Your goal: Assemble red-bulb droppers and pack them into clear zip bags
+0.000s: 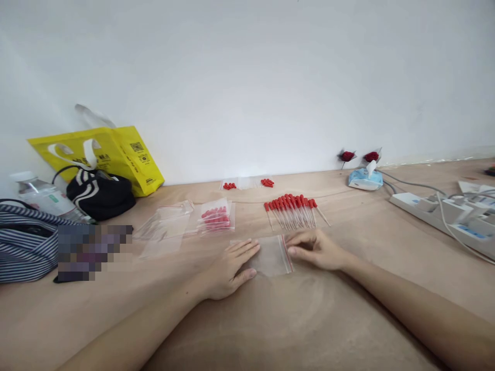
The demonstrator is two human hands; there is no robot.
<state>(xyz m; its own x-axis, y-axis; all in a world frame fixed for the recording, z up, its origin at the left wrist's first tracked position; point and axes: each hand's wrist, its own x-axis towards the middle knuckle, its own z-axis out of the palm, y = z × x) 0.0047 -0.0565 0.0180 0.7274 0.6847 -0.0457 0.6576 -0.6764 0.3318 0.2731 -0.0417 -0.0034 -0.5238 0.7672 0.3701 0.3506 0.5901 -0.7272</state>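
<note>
A clear zip bag (269,256) with a red strip along its right edge lies flat on the wooden table (247,330). My left hand (234,270) rests on the bag's left part, fingers stretched out and flat. At the red-striped edge, the thumb and fingers of my right hand (315,251) are pinched together on the bag. Just beyond the hands, several red-tipped clear sticks (292,210) lie side by side in a fan. To their left is a stack of clear bags with red pieces inside (216,219).
More clear bags (166,229) lie on the left. Behind them are a yellow bag (135,159), a black pouch (100,193), a bottle (46,198) and a striped bag (27,245). Small red-tipped bundles (266,182) lie by the wall. Blue tissues (365,179) and a power strip (436,214) are right.
</note>
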